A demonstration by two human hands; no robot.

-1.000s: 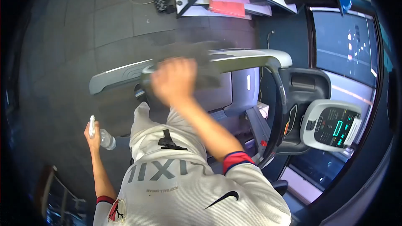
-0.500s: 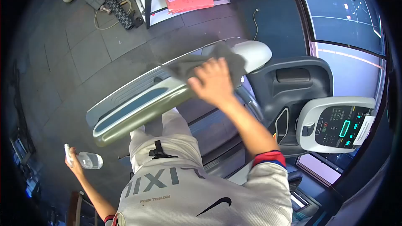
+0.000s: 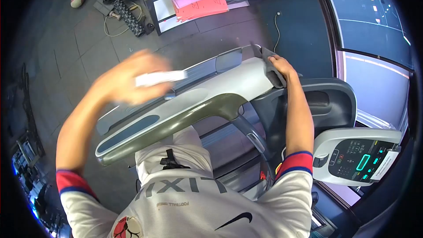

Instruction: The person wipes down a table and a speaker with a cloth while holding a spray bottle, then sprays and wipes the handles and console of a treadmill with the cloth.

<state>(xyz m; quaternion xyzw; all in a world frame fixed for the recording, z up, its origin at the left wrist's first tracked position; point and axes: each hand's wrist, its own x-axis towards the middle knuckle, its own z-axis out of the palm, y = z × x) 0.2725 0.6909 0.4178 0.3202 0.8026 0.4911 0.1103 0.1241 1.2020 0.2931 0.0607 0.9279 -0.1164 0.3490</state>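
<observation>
Fingers [image 3: 274, 58], right hand [image 3: 284, 67]: closed on grey cloth [image 3: 271, 72], draped over one end of pale treadmill rail [image 3: 216, 89]. Left hand [image 3: 134, 79], blurred: curled round white spray nozzle [image 3: 161, 78], nearer the rail's opposite end. Outward: console [image 3: 359, 161], lit, beside black tray [image 3: 315, 113].

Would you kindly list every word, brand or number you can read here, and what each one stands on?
"LIXI": large, upside down, on the white shirt; any further letter is unclear.
"FOOTBALL DREAM": small, upside down, on the same shirt.
Swoosh logo, no words: also on the shirt.
Shirt crest: lettering too small to read.
Treadmill console and its white label: markings too small to read.
</observation>
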